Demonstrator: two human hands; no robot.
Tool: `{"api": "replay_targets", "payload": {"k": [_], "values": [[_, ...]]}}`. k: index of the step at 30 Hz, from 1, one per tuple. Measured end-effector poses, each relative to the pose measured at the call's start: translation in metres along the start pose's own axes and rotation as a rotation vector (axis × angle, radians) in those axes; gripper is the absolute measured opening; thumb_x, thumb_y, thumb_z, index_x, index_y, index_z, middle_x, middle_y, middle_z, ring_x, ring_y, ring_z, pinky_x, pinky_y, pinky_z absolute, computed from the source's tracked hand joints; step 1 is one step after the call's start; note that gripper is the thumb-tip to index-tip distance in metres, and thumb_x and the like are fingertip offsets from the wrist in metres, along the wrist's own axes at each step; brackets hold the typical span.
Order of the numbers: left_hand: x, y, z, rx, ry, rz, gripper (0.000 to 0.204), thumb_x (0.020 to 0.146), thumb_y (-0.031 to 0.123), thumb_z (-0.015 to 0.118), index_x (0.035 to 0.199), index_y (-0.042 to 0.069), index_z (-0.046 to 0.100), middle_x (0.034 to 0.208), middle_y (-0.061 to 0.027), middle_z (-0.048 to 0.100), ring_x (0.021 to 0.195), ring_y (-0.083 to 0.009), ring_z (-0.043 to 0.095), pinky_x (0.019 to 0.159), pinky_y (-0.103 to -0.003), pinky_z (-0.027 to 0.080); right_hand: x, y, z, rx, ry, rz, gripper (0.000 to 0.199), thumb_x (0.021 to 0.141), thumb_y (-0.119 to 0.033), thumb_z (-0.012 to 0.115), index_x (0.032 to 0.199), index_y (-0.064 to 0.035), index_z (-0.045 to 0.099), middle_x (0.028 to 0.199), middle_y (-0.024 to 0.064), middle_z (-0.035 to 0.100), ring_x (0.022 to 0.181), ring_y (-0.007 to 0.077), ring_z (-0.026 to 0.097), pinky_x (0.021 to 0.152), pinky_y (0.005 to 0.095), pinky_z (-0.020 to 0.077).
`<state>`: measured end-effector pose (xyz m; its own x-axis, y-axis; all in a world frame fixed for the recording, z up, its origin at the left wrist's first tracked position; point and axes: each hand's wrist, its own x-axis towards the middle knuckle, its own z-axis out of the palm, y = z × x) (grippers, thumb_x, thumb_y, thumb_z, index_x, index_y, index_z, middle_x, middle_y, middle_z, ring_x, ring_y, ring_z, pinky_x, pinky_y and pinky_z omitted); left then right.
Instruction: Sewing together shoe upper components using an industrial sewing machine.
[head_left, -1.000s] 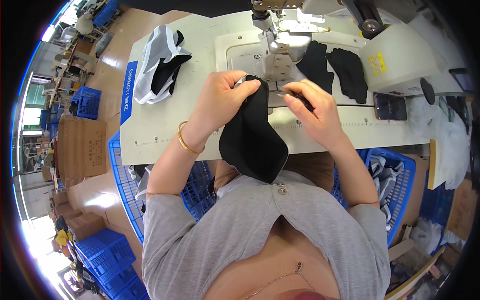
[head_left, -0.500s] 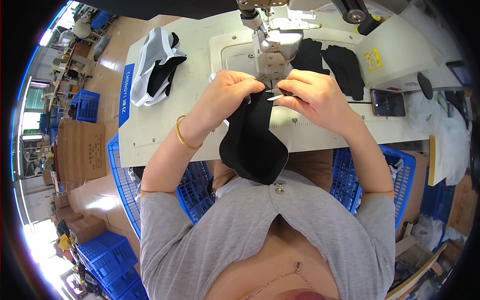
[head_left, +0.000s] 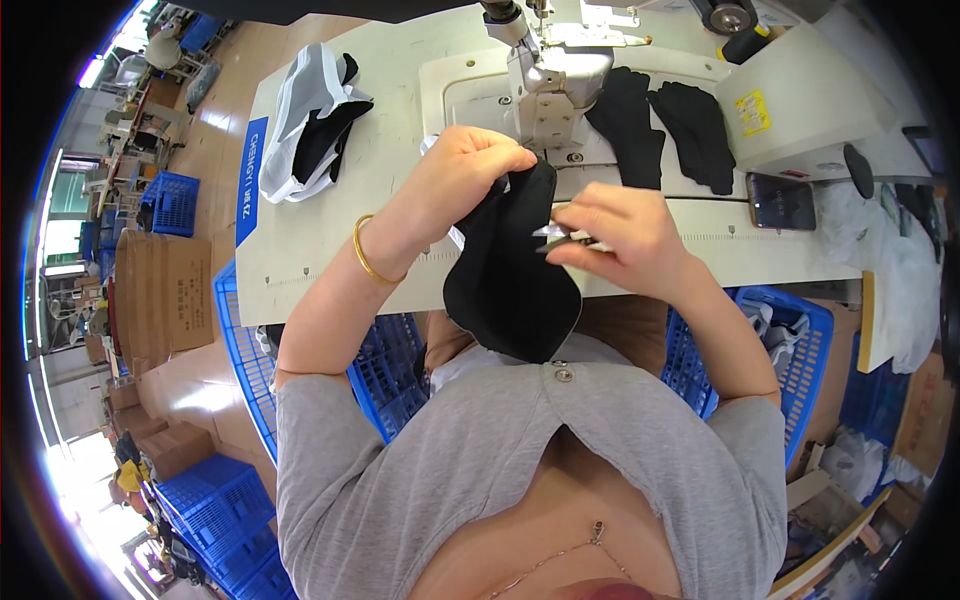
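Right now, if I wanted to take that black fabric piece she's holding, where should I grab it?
Probably the wide rounded lower end of the black fabric piece, coming from below: it hangs free off the table edge, while both hands crowd its top.

one sewing machine (head_left: 545, 75), two black gloves (head_left: 625, 120), one phone (head_left: 780, 203)

My left hand (head_left: 470, 170) covers the top of the black fabric piece (head_left: 510, 280). The small metal tool (head_left: 560, 235) in my right hand (head_left: 610, 240) is too small to identify. The sewing machine (head_left: 545, 70) is cut off at the top edge.
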<state>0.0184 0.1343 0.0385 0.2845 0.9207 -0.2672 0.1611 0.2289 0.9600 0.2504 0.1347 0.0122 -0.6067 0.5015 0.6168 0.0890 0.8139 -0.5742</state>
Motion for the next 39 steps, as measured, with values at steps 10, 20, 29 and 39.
{"api": "replay_targets", "payload": {"k": [10,20,29,39], "values": [[-0.011,0.009,0.007,-0.021,-0.014,0.078,0.023,0.095,0.021,0.058,0.091,0.000,0.065,0.088,-0.0020,0.066,0.078,-0.0063,0.058,0.069,-0.022,0.046,0.007,-0.008,0.002,0.222,0.288,0.467,0.020,0.084,-0.020,0.075,0.082,-0.0035,0.064,0.067,-0.0021,0.054,0.058,0.0050,0.050,0.050,0.0226,0.0387],[-0.074,-0.021,0.041,0.655,0.471,0.689,0.019,0.079,-0.004,0.069,0.095,-0.001,0.060,0.084,-0.0090,0.059,0.078,-0.0236,0.061,0.072,-0.032,0.050,0.007,0.000,0.034,0.490,0.330,0.637,0.012,0.087,-0.012,0.071,0.089,-0.0018,0.066,0.074,-0.0035,0.060,0.063,0.0013,0.049,0.054,0.0201,0.0391],[-0.051,-0.027,0.019,-0.169,0.107,0.346,0.016,0.088,-0.005,0.064,0.101,0.001,0.059,0.099,-0.0022,0.057,0.082,-0.0074,0.051,0.073,-0.022,0.044,0.042,0.006,0.009,0.306,0.049,0.462,0.017,0.088,-0.015,0.069,0.094,0.0008,0.069,0.077,0.0057,0.067,0.073,0.0104,0.059,0.070,0.0250,0.0477],[-0.045,-0.027,0.004,-0.160,-0.117,0.250,0.056,0.076,-0.013,0.058,0.132,-0.004,0.052,0.112,-0.0039,0.057,0.093,-0.0081,0.052,0.085,-0.023,0.045,0.012,-0.018,0.011,-0.049,0.338,0.247,0.023,0.086,-0.018,0.070,0.102,-0.0025,0.063,0.085,0.0101,0.059,0.072,0.0216,0.060,0.061,0.0317,0.0482]]}}
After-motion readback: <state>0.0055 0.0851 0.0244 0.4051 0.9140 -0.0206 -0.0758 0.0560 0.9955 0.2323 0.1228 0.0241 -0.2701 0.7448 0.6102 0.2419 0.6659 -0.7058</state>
